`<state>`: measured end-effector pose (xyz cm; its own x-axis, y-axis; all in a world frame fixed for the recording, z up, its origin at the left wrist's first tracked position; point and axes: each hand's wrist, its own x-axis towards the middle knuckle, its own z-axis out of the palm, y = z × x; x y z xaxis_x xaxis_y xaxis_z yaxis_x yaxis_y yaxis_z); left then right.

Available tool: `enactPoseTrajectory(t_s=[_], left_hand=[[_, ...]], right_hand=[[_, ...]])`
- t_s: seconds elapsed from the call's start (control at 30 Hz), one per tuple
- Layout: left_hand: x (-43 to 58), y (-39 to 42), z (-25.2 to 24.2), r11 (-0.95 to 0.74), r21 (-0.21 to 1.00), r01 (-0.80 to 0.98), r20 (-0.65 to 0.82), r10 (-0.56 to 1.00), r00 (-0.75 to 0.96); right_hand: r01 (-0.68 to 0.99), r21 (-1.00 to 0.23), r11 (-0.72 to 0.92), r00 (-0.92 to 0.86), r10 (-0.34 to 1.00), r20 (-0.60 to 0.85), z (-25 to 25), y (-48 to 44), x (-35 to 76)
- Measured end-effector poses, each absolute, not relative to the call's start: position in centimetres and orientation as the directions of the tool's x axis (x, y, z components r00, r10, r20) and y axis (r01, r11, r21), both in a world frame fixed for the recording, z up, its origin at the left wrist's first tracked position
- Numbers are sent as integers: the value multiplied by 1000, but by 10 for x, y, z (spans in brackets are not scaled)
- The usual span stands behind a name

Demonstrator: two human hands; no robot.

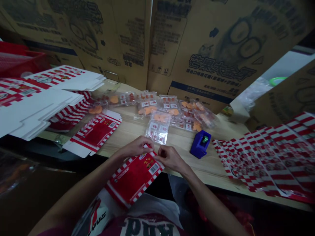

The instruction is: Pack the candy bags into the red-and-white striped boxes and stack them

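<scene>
At the near edge of the tabletop [129, 126], I see a red carton [135, 175] in front of the person's tummy, and both hands are on it. Its long way runs on a slant, from near left to far right. The hands are at its far end, so most of the carton lies back from the fingers, toward the person and to the left. The left hand [136, 146] pinches the far edge. The right hand [170, 158] is at the right corner, its thumb and finger bunched; I can't tell if they nip the card. Both hands are just as near.

The carton has a barcode and tiny white words I can't read. The big brown box [159, 39] behind says "芒果大金牙", with smaller words below. Big letters on the shirt [147, 219] may spell "And".
</scene>
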<state>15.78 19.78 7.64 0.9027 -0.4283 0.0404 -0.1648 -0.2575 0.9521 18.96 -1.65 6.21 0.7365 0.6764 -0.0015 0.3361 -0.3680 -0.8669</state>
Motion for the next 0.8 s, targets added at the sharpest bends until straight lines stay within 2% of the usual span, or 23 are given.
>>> enactPoseTrajectory(t_s=[0.1, 0.17, 0.27, 0.33, 0.4, 0.43, 0.5, 0.57, 0.6, 0.67, 0.8], left_hand=[[148, 196, 85, -194, 963, -187, 67, -498, 864], [141, 195, 95, -142, 968, -205, 98, -539, 837], [130, 202, 109, -105, 974, -203, 110, -564, 818], [125, 216, 112, -125, 974, -188, 109, -467, 877], [120, 236, 107, -129, 981, -146, 123, -166, 978], [117, 247, 101, -96, 989, -114, 120, 57, 991], [109, 266, 85, 64, 996, -61, 22, 484, 875], [100, 277, 65, 230, 971, -67, -114, 690, 714], [95, 279, 55, 280, 958, -69, -164, 725, 669], [84, 277, 36, 317, 947, -50, -215, 744, 633], [68, 262, 7, 217, 976, 14, -182, 778, 601]], right_hand=[[-27, -977, -211, 657, 733, -176, 57, -17, 181], [-265, -956, -128, 528, 810, -255, 54, -14, 172], [-400, -914, -62, 493, 827, -272, 50, -5, 163], [-354, -935, -18, 602, 760, -243, 46, 2, 171], [-275, -960, 42, 752, 632, -188, 42, 6, 195], [-206, -976, 65, 855, 498, -147, 38, 7, 211], [-47, -998, 48, 991, 128, -41, 31, 8, 245], [36, -999, -16, 992, -124, 38, 24, 10, 276], [45, -998, -33, 987, -154, 49, 21, 12, 287], [25, -999, -22, 997, -69, 27, 18, 17, 302], [54, -999, 7, 998, 27, 54, 34, 14, 311]])
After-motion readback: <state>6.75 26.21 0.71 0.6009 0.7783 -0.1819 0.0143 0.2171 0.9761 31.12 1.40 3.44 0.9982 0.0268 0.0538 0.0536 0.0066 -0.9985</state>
